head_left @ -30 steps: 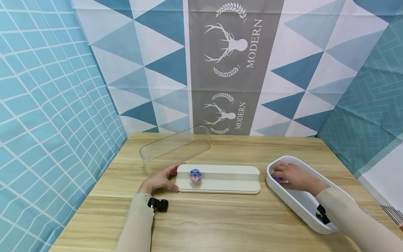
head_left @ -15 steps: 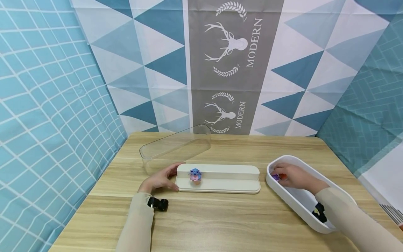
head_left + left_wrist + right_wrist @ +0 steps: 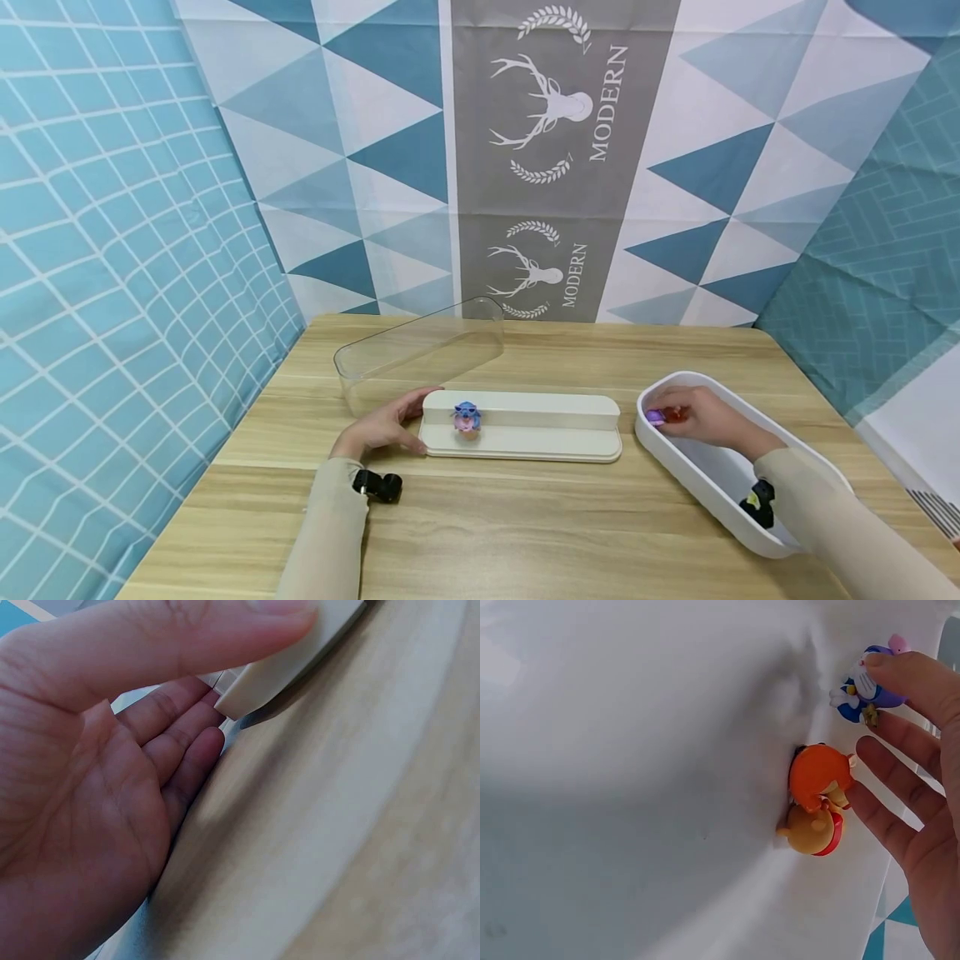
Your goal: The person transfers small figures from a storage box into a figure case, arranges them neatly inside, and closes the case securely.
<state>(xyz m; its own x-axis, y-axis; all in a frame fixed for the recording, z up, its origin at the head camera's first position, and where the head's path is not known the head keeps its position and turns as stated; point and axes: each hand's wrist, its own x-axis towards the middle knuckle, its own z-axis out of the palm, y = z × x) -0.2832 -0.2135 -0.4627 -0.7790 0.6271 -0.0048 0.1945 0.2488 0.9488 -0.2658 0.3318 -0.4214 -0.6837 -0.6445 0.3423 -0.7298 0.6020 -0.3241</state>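
My left hand (image 3: 381, 425) holds the left end of a cream stepped display base (image 3: 540, 443), thumb at its front edge and fingers behind. In the left wrist view the thumb presses the base's side (image 3: 270, 675). A blue figurine with sunglasses (image 3: 467, 418) stands on the base near that end. Inside a white oblong bin (image 3: 701, 493), my right hand (image 3: 708, 417) pinches a purple, blue and white figurine (image 3: 861, 688) between thumb and index finger. Beside the other fingers, an orange figurine (image 3: 816, 776) and a yellow one (image 3: 808, 829) lie against each other in the bin.
A transparent cover (image 3: 420, 354) lies at an angle behind my left hand, close to the base's back left. The wooden table (image 3: 525, 533) carries everything. Patterned cloth (image 3: 390, 167) hangs behind the table and along both sides.
The right hand has shifted slightly within the bin, and the purple figurine shows more clearly between its fingers. The orange figurine has come into sight. The left hand and base stay put.
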